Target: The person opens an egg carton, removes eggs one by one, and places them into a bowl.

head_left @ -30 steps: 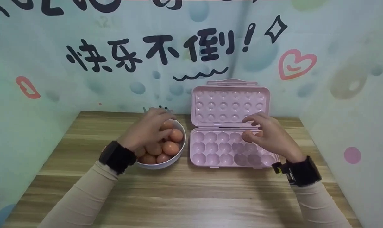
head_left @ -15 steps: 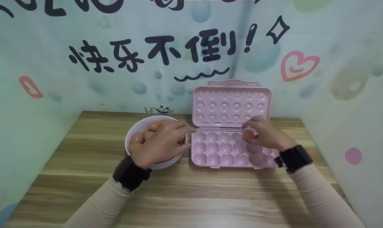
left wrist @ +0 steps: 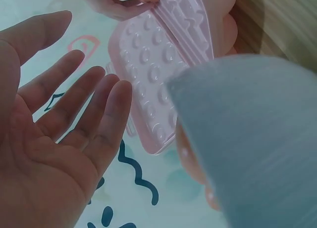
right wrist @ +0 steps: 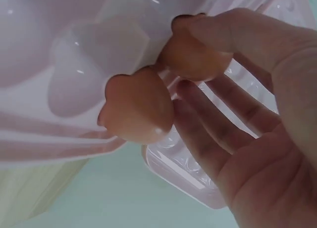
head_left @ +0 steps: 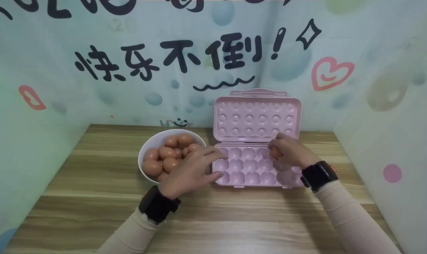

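A pink plastic egg box [head_left: 235, 185] lies on the table with its lid raised. My right hand [head_left: 294, 152] is over the back right of its cupped base and grips a brown egg [head_left: 276, 152] there, with the thumb on its near side in the right wrist view. Beside it in that view another egg [right wrist: 138, 107] sits in a cup. To the left stands a white bowl [head_left: 141, 155] of several brown eggs [head_left: 152, 167]. My left hand [head_left: 188, 173] hovers between bowl and box, palm bare and fingers extended in the left wrist view.
The wood-grain table [head_left: 213, 218] spreads in front of the bowl and box. A printed cloth backdrop [head_left: 136, 102] rises close behind the lid and runs along both sides.
My left hand has come away from over the eggs in the bowl, moving right and nearer to me. My right hand stays at the box, its fingers closing in around the egg.
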{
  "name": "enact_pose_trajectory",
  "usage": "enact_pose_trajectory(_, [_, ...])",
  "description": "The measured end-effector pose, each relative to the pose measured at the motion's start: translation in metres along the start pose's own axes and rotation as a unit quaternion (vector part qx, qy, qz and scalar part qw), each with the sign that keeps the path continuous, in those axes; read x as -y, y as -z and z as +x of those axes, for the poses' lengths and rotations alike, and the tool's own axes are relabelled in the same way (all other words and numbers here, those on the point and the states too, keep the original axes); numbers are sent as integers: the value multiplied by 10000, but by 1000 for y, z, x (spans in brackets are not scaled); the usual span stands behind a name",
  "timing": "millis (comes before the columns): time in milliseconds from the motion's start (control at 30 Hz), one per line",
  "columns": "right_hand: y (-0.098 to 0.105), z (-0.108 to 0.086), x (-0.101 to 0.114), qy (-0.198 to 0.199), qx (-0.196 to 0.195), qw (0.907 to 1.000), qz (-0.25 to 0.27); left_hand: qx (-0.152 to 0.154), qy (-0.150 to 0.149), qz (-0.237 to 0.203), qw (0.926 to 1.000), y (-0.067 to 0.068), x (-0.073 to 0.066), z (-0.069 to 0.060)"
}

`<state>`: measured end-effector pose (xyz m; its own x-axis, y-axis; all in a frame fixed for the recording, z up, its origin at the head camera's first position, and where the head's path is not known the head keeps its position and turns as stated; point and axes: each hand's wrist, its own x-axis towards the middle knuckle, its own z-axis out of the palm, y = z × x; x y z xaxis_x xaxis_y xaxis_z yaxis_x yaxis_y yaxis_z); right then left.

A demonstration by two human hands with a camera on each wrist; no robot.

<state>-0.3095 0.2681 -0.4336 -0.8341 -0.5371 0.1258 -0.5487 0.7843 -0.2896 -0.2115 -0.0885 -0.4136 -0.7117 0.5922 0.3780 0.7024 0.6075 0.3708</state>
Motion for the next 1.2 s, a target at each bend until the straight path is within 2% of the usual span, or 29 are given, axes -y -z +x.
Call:
enact_pose_trajectory(200, [-7, 4, -2, 40, 34, 10000, 27, -117, 10, -63, 9999, -7, -1, -1])
enact_pose_trajectory(533, [-7, 3, -2, 103, -17, 9999, 47, -62, 14, -27, 10000, -9, 0, -3])
enact_pose_trajectory(700, [-5, 0, -4, 451, -420, 9980, -110, -108, 15, -67, 9999, -9, 0, -3])
enact_pose_trajectory(867, [1, -5, -2, 800, -961, 9919, -222, -128, 98, -31, 9999, -9, -1, -1])
enact_pose_trajectory(1033, [10, -10, 13, 873, -1464, 9852, 163, -214, 172, -34, 9996, -9, -3, 1])
enact_pose_trajectory(1200, [16, -20, 37, 584, -1689, 9803, 844, -436, 200, -118, 9988, -11, -5, 2])
